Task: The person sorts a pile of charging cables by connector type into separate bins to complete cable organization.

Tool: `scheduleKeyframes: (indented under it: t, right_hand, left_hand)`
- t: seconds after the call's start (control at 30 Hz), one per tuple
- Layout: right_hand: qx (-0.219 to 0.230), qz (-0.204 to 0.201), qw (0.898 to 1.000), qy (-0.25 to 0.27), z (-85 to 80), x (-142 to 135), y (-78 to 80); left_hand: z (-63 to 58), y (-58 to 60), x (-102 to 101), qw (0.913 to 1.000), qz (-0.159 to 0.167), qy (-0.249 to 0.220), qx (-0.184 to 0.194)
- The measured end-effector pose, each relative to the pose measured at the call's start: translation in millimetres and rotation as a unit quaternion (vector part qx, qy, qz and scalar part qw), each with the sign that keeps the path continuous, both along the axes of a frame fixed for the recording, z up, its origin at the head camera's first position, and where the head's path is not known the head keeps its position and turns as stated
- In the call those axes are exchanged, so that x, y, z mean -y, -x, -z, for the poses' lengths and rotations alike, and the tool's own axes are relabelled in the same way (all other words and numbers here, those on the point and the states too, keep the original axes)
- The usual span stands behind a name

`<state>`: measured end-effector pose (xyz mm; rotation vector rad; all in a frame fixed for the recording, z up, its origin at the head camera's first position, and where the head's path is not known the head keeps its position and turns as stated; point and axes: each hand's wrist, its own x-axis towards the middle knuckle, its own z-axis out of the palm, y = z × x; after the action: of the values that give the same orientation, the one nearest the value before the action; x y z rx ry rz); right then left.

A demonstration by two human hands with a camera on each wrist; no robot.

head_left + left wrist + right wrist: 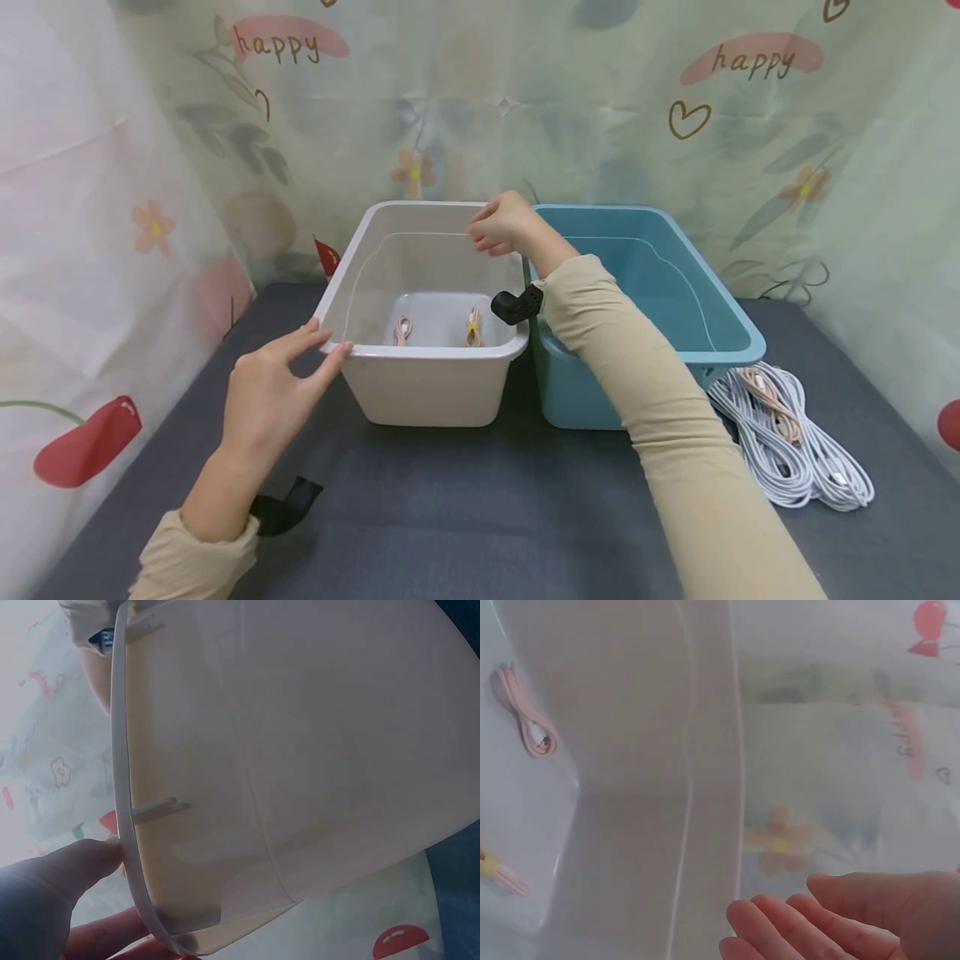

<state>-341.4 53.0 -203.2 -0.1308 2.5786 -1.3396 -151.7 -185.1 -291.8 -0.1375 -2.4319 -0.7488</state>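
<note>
My left hand grips the near left corner of a white plastic bin, its thumb on the front rim and fingers on the side rim. In the left wrist view, the thumb and fingers meet the rim. Over the bin's right side, toward the back, my right hand hovers with loosely bent fingers and holds nothing. Two small coiled pink cables lie apart on the bin's floor: one cable shows a white plug, and the other cable has a yellow tie.
A blue bin stands close to the white one's right, partly behind my right forearm. Bundled white cables and a pinkish cable lie right of it on the dark tablecloth. A printed curtain hangs behind.
</note>
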Motion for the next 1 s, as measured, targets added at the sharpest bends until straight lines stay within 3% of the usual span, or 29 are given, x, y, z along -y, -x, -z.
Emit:
scheduleKeyframes:
  t: [0.43,0.63,1.0]
  right_hand:
    - [-0.027,-0.042,0.999,-0.013,-32.7,-37,-33.9]
    - [-0.047,-0.06,0.997,-0.008,-37.3,-54,-50.7]
    - [-0.071,-0.057,0.996,0.006,-35.2,-84,-74.5]
  left_hand:
    - [2.2,1.1,1,0.9999,0.003,0.001,-0.015]
    - [2.0,1.8,1,0.9999,0.003,-0.001,-0.012]
    - [1.8,1.9,1,0.9999,0.0,0.002,-0.01]
